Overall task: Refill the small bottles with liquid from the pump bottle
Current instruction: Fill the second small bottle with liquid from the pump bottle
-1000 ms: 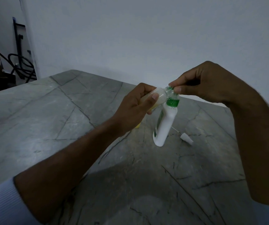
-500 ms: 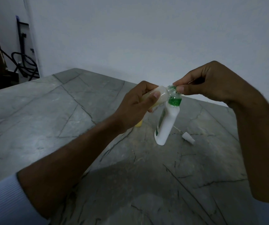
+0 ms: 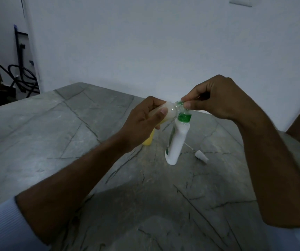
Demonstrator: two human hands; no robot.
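Near the middle of the grey stone worktop (image 3: 58, 134), the left hand (image 3: 142, 124) is gripping a small bottle (image 3: 167, 111) lying nearly sideways, mouth pointing right. The right hand (image 3: 216, 98) is pinching the clear pump top (image 3: 236, 107) of the white pump bottle (image 3: 177, 140), which is standing slightly tilted. Just right, a white cap (image 3: 201, 156) is lying. Beyond, a white wall (image 3: 145, 42) is rising.

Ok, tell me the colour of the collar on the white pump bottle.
Green collar, seen in the head view.
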